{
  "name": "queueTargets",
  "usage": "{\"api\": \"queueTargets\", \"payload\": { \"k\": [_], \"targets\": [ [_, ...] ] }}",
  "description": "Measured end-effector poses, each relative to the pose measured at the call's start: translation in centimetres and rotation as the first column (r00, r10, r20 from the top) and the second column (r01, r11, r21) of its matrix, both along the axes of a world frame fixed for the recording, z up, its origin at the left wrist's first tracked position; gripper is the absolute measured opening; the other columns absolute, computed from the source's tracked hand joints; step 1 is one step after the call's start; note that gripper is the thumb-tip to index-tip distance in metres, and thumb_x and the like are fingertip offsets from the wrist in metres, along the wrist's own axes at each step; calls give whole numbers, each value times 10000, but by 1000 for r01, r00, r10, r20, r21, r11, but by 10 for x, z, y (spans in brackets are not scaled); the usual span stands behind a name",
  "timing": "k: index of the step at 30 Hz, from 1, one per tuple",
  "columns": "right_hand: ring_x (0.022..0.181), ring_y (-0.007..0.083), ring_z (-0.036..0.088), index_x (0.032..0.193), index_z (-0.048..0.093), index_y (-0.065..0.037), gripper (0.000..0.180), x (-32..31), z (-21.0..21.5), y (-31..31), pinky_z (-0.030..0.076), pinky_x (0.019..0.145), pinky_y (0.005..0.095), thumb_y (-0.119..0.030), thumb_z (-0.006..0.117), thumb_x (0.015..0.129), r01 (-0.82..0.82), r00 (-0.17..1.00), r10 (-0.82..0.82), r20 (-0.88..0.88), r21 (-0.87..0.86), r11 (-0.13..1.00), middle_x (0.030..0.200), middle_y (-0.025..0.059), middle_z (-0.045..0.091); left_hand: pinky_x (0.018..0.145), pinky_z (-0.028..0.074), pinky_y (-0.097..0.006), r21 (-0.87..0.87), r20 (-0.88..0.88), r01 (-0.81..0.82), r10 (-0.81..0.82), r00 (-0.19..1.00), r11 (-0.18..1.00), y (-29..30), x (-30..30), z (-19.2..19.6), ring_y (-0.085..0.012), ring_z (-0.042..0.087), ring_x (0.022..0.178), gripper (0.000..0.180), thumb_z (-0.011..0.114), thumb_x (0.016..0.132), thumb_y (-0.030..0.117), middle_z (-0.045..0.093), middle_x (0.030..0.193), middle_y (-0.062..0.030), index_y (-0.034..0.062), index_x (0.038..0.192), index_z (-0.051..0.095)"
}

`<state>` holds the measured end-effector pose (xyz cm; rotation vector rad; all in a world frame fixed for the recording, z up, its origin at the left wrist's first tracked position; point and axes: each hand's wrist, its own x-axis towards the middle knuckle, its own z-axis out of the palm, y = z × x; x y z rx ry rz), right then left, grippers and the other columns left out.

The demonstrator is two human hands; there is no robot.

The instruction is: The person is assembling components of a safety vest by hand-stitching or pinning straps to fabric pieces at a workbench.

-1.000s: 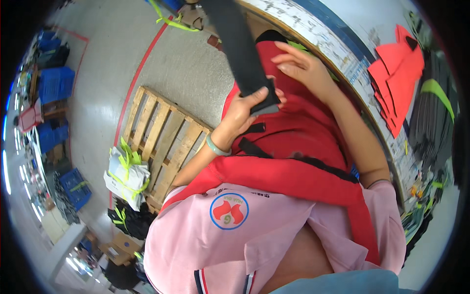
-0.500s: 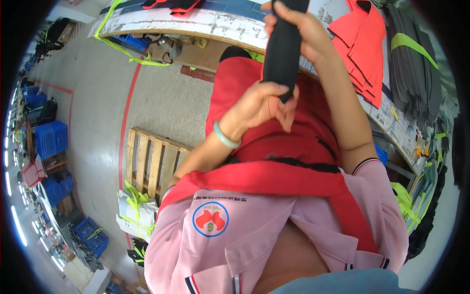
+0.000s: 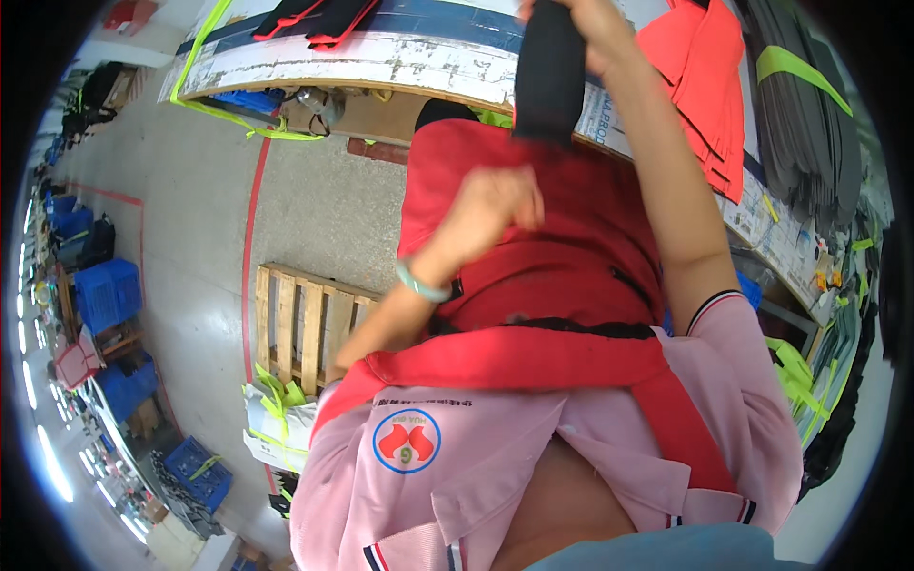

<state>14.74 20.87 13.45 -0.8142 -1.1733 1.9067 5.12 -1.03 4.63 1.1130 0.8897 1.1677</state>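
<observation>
My right hand (image 3: pixel 598 36), at the top edge of the view, is closed on the upper part of a wide black fabric strip (image 3: pixel 548 81). The strip hangs down in front of the table edge, its lower end over my red apron (image 3: pixel 533 238). My left hand (image 3: pixel 493 207) is apart from the strip, in front of the apron. Motion smears its fingers, which look bent, and nothing shows in them. A pale green bracelet (image 3: pixel 425 283) circles the left wrist.
A worn white table (image 3: pixel 428 65) spans the top, bearing black-and-red strips (image 3: pixel 333 19), red cut pieces (image 3: pixel 700 90) and a strapped grey stack (image 3: pixel 809 124). A wooden pallet (image 3: pixel 309 319) lies on the floor at left. Blue crates (image 3: pixel 107 293) stand farther left.
My left hand has let go of the strip's lower end and moved slightly down and left. My right hand has carried the strip upward.
</observation>
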Motion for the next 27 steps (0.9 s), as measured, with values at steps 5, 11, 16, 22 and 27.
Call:
{"api": "queueTargets", "payload": {
  "k": [5, 11, 16, 22, 27],
  "targets": [
    [737, 178, 621, 1028, 588, -14, 264, 42, 16, 44, 543, 668, 306, -261, 567, 938, -383, 895, 301, -329, -222, 897, 797, 77, 618, 729, 444, -275, -164, 28, -150, 157, 987, 975, -18, -6, -16, -157, 584, 796, 377, 446, 984, 235, 617, 796, -89, -9, 735, 591],
    [780, 188, 655, 1120, 582, -3, 319, -34, -4, -67, 530, 721, 254, -269, 575, 944, -454, 859, 472, 197, -135, 881, 910, 120, 666, 510, 503, -240, -259, 142, -51, 91, 986, 964, 30, -36, 21, -141, 629, 619, 232, 633, 905, 209, 664, 793, -75, -18, 957, 639],
    [968, 125, 584, 1190, 535, -17, 342, 17, -39, -64, 474, 857, 253, -202, 589, 907, -515, 847, 442, 296, 248, 820, 1023, 42, 598, 409, 485, -245, -326, 343, -310, 417, 841, 893, 25, -65, 22, -143, 614, 519, 170, 640, 894, 162, 671, 757, -79, -7, 910, 635],
    [1109, 145, 545, 1257, 482, -10, 483, 33, -50, -81, 431, 953, 269, -76, 642, 806, -579, 814, 567, 126, 94, 810, 1161, 55, 569, 400, 453, -234, -450, 404, -471, 643, 651, 759, 31, -40, 13, -128, 613, 535, 137, 618, 907, 140, 675, 800, -70, 4, 915, 638],
    [1050, 134, 570, 1202, 550, -30, 401, 32, -44, -96, 458, 910, 265, -32, 646, 812, -528, 849, 506, 151, 217, 821, 1114, 69, 601, 402, 449, -232, -414, 428, -487, 637, 641, 769, 29, -46, 10, -132, 604, 514, 158, 614, 912, 148, 670, 761, -79, -7, 884, 630]
  ]
}}
